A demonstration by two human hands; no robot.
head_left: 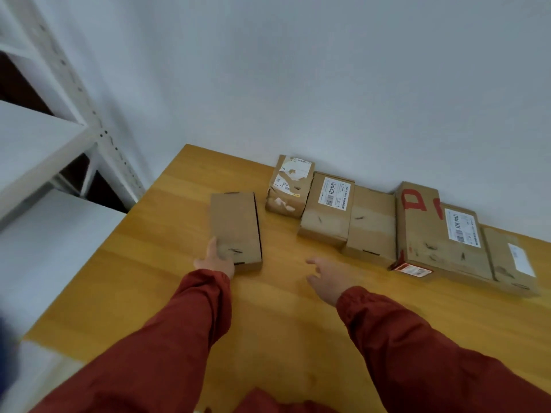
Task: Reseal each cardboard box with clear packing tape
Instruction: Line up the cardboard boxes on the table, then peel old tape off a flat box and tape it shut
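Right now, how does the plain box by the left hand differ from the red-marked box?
Plain box sits alone, touched by the left hand; red-marked box sits untouched in the row along the wall. Plain box looks smaller than the red-marked box and lacks red. Both: brown cardboard on the table.

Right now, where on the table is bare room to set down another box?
Bare wood: the near half of the table, and left of the lone box. A lane separates that box from the row of boxes. Against the wall, that row is packed.
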